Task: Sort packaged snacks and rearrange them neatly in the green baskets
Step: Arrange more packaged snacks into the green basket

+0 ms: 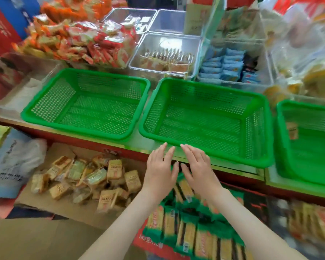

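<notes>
Two hands: left hand [160, 170] and right hand [199, 169] are hovering side by side, fingers straight, holding nothing
Snacks: green-edged packets [188, 235] are lying in a box below the hands
Basket: middle green basket [233, 158] is sitting empty on the worktop [139, 143], just ahead
Advice: gathering one kind at a time, stacked flat and aligned, is looking wisest

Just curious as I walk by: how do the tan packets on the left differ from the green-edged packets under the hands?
The tan packets have pale beige wrappers; the green-edged packets have yellow middles and green ends. The tan packets lie jumbled at all angles; the green-edged packets lie side by side in rows. Both sit below the shelf, outside the baskets.
</notes>
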`<state>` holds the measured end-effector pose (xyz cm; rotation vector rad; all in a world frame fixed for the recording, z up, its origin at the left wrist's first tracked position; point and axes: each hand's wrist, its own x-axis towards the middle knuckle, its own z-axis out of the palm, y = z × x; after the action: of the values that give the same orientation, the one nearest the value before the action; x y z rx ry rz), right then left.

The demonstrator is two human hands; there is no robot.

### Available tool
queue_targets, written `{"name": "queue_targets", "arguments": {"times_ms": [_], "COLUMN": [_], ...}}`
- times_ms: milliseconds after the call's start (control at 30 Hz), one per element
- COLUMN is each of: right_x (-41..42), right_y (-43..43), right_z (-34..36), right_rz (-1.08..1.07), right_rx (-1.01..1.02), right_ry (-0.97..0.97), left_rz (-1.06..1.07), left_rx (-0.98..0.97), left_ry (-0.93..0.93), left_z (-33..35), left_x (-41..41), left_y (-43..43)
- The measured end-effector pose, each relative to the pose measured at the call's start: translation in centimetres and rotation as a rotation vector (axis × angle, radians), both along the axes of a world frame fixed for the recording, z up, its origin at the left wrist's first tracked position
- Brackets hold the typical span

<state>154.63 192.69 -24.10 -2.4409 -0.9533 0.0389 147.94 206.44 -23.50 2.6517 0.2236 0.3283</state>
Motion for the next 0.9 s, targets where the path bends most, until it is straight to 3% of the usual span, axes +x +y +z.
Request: {"name": "queue_targets", "arguments": {"times_ms": [233, 367, 467, 600, 800, 900], "right_x": [8.0, 13.0, 17.2, 21.9, 28.3, 30.3], "right_y": [-22.0, -32.7, -39.8, -46.0, -50.2, -51.1], "right_z": [2.2, 1.6, 0.6, -0.9, -3.3, -4.9], "right_rz": [-0.244, -0.397, -0.485, -0.535, -0.522, -0.482], "right_rx": [0.056, 0.004, -0.143, -0.356, -0.593, -0.639], "right_ry": [-0.087, -0.058, 0.035, 0.176, 0.077, 0.132], "left_rz": [-0.183, -0.258, -0.305, -0.339, -0.269, -0.163], "left_rx": [-0.023, -0.032, 0.010, 0.149, 0.458, 0.512], "left_ry": [-0.089, -0.017, 0.091, 0.189, 0.338, 0.442], "left_z": [2.1, 1.8, 0.4, -2.4, -5.4, -6.8], "left_x": [11.4, 17.8, 22.4, 26.7, 31.4, 32.2], "left_y": [-20.0, -29.9, -35.6, -39.7, -42.2, -41.4]}}
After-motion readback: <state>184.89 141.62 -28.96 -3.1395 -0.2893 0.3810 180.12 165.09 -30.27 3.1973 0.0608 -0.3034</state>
